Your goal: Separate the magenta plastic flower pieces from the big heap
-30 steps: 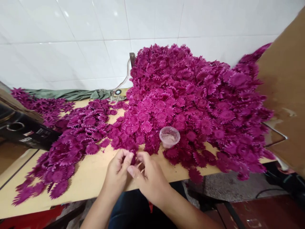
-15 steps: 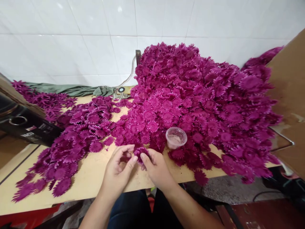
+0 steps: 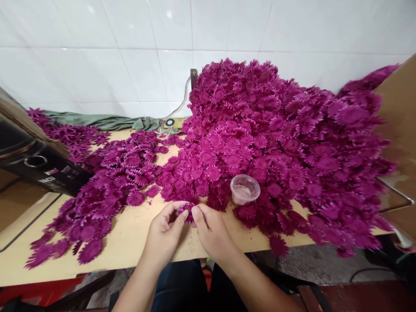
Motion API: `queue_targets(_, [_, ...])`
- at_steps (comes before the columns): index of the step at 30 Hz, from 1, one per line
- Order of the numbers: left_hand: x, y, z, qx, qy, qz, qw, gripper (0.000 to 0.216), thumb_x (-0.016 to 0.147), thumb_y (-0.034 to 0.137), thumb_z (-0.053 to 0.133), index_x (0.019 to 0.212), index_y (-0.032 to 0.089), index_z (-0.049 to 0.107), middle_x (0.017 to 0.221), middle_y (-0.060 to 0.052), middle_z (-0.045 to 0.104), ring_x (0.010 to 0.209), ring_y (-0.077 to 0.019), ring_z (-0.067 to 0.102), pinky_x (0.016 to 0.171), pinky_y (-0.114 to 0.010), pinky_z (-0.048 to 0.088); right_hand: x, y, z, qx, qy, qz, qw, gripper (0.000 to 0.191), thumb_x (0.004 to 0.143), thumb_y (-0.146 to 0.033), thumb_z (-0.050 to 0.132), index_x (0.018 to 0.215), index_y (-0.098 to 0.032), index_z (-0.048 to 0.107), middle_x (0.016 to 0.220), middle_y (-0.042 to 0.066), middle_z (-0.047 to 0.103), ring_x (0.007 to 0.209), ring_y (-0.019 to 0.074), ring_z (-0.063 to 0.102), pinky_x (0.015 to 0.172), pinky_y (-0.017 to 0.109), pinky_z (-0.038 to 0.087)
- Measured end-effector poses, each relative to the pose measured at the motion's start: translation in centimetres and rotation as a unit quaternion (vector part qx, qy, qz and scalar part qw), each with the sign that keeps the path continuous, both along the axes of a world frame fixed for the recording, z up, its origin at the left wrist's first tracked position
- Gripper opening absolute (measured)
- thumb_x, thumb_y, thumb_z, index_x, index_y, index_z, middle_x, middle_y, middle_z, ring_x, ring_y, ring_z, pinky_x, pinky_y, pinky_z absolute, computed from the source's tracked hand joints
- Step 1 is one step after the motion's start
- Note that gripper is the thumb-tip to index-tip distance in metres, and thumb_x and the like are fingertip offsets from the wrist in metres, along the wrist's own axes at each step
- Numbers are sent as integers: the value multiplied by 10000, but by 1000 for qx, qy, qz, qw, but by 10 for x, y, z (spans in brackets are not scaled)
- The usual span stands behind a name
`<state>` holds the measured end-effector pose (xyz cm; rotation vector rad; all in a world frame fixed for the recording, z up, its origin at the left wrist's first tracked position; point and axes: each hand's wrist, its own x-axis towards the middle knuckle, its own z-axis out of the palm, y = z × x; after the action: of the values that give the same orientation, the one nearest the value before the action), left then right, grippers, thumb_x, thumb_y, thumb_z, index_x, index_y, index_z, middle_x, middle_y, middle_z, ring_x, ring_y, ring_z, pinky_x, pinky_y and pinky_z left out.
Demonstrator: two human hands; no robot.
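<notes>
Near the front edge of the table, a small magenta artificial flower with fringed petals is pinched between my two hands. My left hand has thumb and fingers closed on its left side. My right hand grips it from the right, thumb on top. The fingers cover much of the flower. Just beyond my hands rises a large heap of magenta flower pieces. A clear plastic cup with pale contents stands at the heap's front, right of my right hand.
To the left lies a smaller pile of magenta flowers, with star-shaped pieces behind it. A black cylinder leans at the far left. Cardboard stands at the right. Green cloth runs along the tiled wall.
My left hand has closed onto the flower, where before its fingers were apart beside it. My right hand keeps its pinch. The view has shifted slightly, so the scene sits farther right.
</notes>
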<state>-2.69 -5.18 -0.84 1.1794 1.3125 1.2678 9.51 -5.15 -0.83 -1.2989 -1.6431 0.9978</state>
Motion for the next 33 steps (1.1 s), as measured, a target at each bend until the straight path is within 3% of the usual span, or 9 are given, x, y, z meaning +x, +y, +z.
queue_targets(4, [-1,4,6,14,-14,70,997,187,603,273,648,754,170,606,690,-9,645,672,-143,579,638,-244,461,7,-4,10,28,-46,-44,998,216,810,-331,425,815,-148,539,719,45,570,629,133,520,588,255,388])
queue_targets(10, [3,2,14,-2,-31,57,998,208,570,290,654,723,163,593,640,1,611,620,-136,549,592,-244,443,0,-6,14,109,-49,-52,991,254,757,-313,518,949,-147,510,855,64,522,730,150,514,646,284,432])
queue_targets(13, [1,3,12,2,-40,49,998,195,592,305,652,707,165,582,647,4,605,631,-134,546,611,-245,439,-5,-3,14,116,-46,-42,991,251,728,-250,551,960,-164,510,895,62,521,786,160,509,687,299,434])
queue_targets(18, [-4,6,8,-4,-57,45,997,225,630,368,642,657,165,549,581,30,550,549,-99,485,536,-211,402,-7,4,19,60,-13,9,998,84,705,-226,576,754,-174,532,772,12,522,673,111,498,620,242,403])
queue_targets(22, [-2,4,13,1,-45,39,998,280,659,432,611,748,169,571,598,29,536,544,-103,480,503,-212,390,-7,12,21,-39,2,104,994,197,723,-337,564,646,-170,490,615,-29,491,561,84,441,516,212,326])
queue_targets(27, [-2,1,17,56,33,52,997,399,757,512,459,939,179,582,794,-26,578,743,-161,539,665,-274,435,-9,18,15,-102,96,161,977,283,761,-369,483,573,-175,400,534,-46,397,506,74,356,477,216,277])
queue_targets(33, [-5,-1,9,80,44,38,995,350,795,460,445,981,197,583,888,-30,583,881,-174,524,805,-283,401,-8,23,15,-74,112,164,977,258,747,-301,462,538,-181,370,511,-55,333,509,75,309,494,219,259])
